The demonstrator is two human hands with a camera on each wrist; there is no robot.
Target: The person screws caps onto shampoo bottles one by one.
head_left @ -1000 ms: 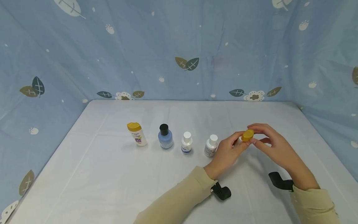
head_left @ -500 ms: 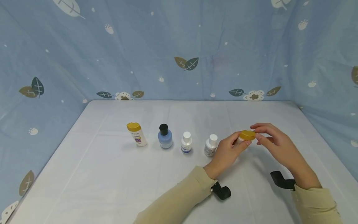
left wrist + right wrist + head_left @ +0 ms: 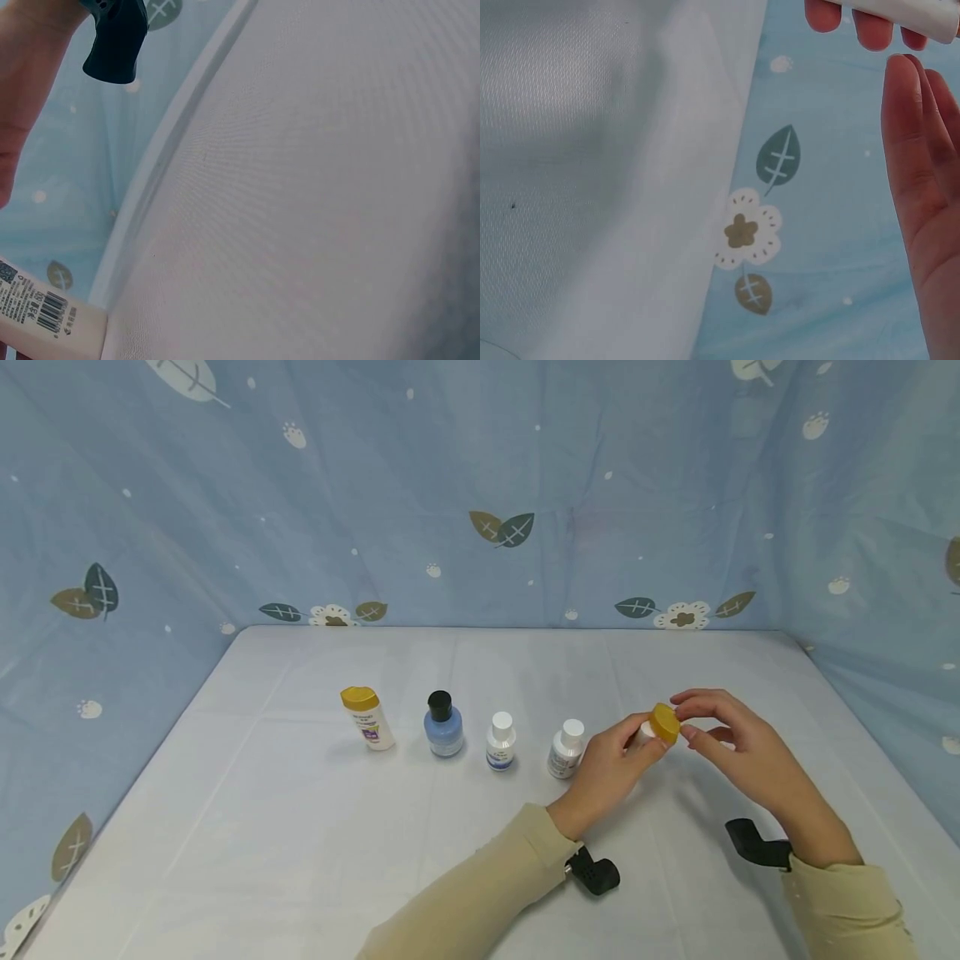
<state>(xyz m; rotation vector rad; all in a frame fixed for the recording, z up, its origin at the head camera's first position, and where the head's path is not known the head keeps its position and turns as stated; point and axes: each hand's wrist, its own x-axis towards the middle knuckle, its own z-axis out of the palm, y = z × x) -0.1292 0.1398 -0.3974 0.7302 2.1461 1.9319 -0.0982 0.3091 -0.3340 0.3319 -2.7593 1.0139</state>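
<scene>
Held in my left hand point(image 3: 611, 772) is a white bottle point(image 3: 640, 741) with a yellow cap point(image 3: 664, 723), tipped so that the cap points up and right. The fingers wrap most of its body. At the cap's right edge, my right hand point(image 3: 742, 756) pinches with thumb and index finger. In the left wrist view the white bottle point(image 3: 56, 319) shows small print and a barcode at lower left. The right wrist view has the bottle's white body point(image 3: 915, 13) at the top, with left fingertips below it and the right hand point(image 3: 930, 172) beside it.
A row stands on the white table point(image 3: 300, 860): a yellow-capped white bottle point(image 3: 369, 722), a blue bottle with black cap point(image 3: 443, 731), and two small white bottles, one in the middle point(image 3: 500, 745) and one point(image 3: 566, 752) beside my left hand. A blue patterned curtain point(image 3: 420, 468) hangs behind.
The yellow cap has turned between the frames, lying level half a second ago and slanting now. My right hand has shifted slightly right; my left hand keeps its place on the bottle.
</scene>
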